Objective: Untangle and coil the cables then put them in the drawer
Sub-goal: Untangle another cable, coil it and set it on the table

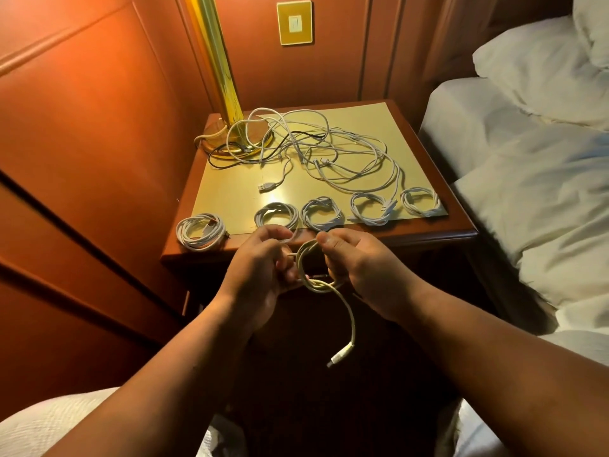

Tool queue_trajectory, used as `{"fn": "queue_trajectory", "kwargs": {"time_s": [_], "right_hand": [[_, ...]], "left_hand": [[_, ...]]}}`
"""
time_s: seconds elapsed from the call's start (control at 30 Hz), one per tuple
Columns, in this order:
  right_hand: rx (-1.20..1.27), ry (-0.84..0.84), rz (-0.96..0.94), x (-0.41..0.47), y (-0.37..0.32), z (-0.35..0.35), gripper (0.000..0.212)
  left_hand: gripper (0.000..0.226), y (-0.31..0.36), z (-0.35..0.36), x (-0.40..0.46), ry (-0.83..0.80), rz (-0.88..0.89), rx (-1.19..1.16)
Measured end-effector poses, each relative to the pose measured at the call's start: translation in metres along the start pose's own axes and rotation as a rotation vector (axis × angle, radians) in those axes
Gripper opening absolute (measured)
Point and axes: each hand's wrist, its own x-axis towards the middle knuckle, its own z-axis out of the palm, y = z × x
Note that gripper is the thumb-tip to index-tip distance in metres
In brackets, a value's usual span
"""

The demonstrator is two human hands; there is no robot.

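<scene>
Both hands work a white cable [308,258] just in front of the desk [362,237]: the left hand [263,262] has its grip clenched round the loops, the right hand [354,258] pinches them from the other side. The plug end [341,354] dangles free below. Five finished coils [318,214] line the near edge; the tangle [313,143] waits behind. Loosen either grip and the loops likely spring apart.

Your two bare forearms reach forward and converge, your left hand [260,265] with its fingers curled and thumb on top, your right hand [356,262] opposite and close beside it, fingers curled under and thumb pointing inward, both gripping the white cable [309,258] between them.
</scene>
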Motion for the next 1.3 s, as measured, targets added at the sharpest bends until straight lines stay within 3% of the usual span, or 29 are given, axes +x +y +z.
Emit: {"fn": "queue_trajectory", "kwargs": {"time_s": [0.23,0.27,0.37,0.43,0.5,0.63,0.7,0.8,0.93,1.0,1.03,1.17,1.23,1.3], "right_hand": [[-0.219,0.050,-0.119,0.000,-0.003,0.001,0.032],[-0.212,0.055,-0.124,0.001,-0.003,-0.001,0.033],[-0.053,0.069,-0.081,0.003,-0.004,-0.009,0.035],[0.065,0.056,-0.040,0.004,-0.002,-0.014,0.035],[0.038,0.058,-0.033,0.005,0.001,-0.018,0.034],[-0.421,0.107,-0.178,0.007,0.010,-0.023,0.026],[-0.537,0.123,-0.252,0.008,0.015,-0.024,0.022],[-0.720,0.104,-0.385,0.010,0.020,-0.024,0.022],[-0.890,0.110,-0.423,0.013,0.023,-0.026,0.028],[-0.782,0.137,-0.376,0.013,0.022,-0.028,0.028],[-0.615,0.161,-0.306,0.012,0.020,-0.028,0.028],[0.392,0.257,-0.001,0.012,0.020,-0.014,0.039],[0.678,0.291,0.069,0.012,0.025,-0.006,0.040],[0.831,0.316,0.121,0.012,0.028,0.000,0.041]], "left_hand": [[0.025,0.009,-0.008,-0.003,-0.009,0.352,0.605],[0.027,0.010,-0.008,-0.004,-0.015,0.321,0.505],[0.039,0.013,-0.003,-0.008,-0.077,0.129,-0.098],[0.037,0.014,-0.002,-0.009,-0.113,0.042,-0.285],[0.032,0.018,-0.003,-0.009,-0.127,0.004,-0.126],[0.019,0.021,-0.005,-0.010,-0.080,0.151,0.646],[0.019,0.018,-0.006,-0.010,-0.079,0.063,0.689],[0.024,0.021,-0.009,-0.009,-0.055,-0.121,0.523],[0.031,0.024,-0.009,-0.010,-0.049,-0.049,0.735],[0.030,0.021,-0.008,-0.012,-0.070,-0.017,0.807],[0.028,0.019,-0.007,-0.013,-0.080,-0.025,0.745],[0.022,0.009,0.006,-0.017,-0.114,-0.225,0.046],[0.022,-0.002,0.013,-0.019,-0.131,-0.256,-0.133],[0.026,-0.010,0.018,-0.021,-0.112,-0.219,-0.128]]}}
